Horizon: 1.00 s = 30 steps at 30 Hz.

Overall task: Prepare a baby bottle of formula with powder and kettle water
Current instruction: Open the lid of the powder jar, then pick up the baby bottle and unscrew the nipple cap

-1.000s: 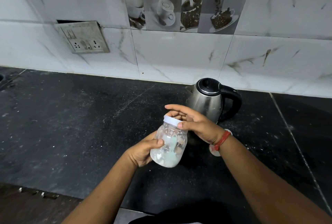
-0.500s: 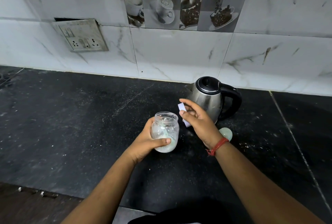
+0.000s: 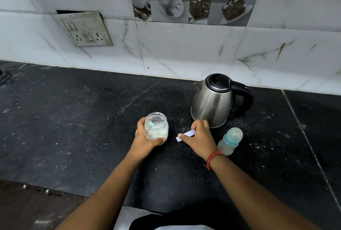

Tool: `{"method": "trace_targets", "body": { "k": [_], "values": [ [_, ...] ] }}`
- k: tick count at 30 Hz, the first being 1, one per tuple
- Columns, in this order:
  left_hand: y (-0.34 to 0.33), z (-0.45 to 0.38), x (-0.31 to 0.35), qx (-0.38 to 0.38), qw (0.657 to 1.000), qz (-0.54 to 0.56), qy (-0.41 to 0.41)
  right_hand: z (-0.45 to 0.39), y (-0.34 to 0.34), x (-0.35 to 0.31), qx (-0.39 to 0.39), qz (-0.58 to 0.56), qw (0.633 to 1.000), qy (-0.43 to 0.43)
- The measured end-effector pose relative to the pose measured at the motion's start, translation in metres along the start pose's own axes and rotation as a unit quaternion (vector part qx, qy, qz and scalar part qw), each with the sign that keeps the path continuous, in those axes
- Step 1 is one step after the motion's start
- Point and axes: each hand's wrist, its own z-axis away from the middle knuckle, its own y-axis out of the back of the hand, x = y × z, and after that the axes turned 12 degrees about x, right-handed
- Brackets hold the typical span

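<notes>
Left hand [image 3: 145,137] wrapped round the jar [image 3: 156,127], upright on the counter [image 3: 73,128]: thumb across the jar's near side low down, fingers curled round its left and far side, mostly hidden behind the glass. Jar open at the top, no lid on it. Inside, white powder in the lower part and a pale green scoop [image 3: 152,124] leaning against the wall, handle up toward the mouth.

Right hand [image 3: 198,136] just right of the jar, palm down, low over the counter. White lid [image 3: 186,135] pinched on edge between thumb and fingers, thumb on its near left end, fingertips on its far right end; lid tilted, its lower left corner at or very near the counter, contact not clear. Red thread [image 3: 214,157] tied round the right wrist.

Kettle [image 3: 214,100] steel with black lid and handle, standing behind the right hand, spout pointing left, handle to the right; knuckles just in front of its base, touching or not cannot be told. Bottle [image 3: 230,141] to the right of the right wrist, near the kettle's base, teal collar and a cap on, standing clear of both hands; a little whitish matter seen low inside.

Socket plate [image 3: 84,28] on the tiled wall [image 3: 184,49] well to the left, hanging loose at its top edge.
</notes>
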Motion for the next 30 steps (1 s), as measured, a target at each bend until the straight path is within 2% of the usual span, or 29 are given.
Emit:
{"method": "trace_targets", "body": {
  "k": [5, 12, 21, 25, 30],
  "values": [
    [-0.003, -0.002, -0.01, -0.003, 1.0, 0.005, 0.001, 0.01, -0.013, 0.017, -0.033, 0.071, 0.995, 0.061],
    [-0.004, -0.004, -0.019, -0.023, 1.0, -0.008, -0.002, 0.014, -0.023, 0.036, -0.065, 0.133, 0.987, 0.07],
    [0.011, 0.002, -0.02, -0.01, 0.998, -0.049, -0.029, 0.011, -0.019, 0.028, -0.007, 0.108, 0.988, 0.11],
    [0.017, 0.005, 0.002, 0.034, 0.996, -0.025, -0.078, 0.009, -0.011, 0.017, 0.03, 0.072, 0.988, 0.133],
    [0.005, 0.006, 0.046, 0.052, 0.967, -0.062, -0.24, 0.006, 0.006, -0.003, 0.074, 0.044, 0.98, 0.18]
  ]
}}
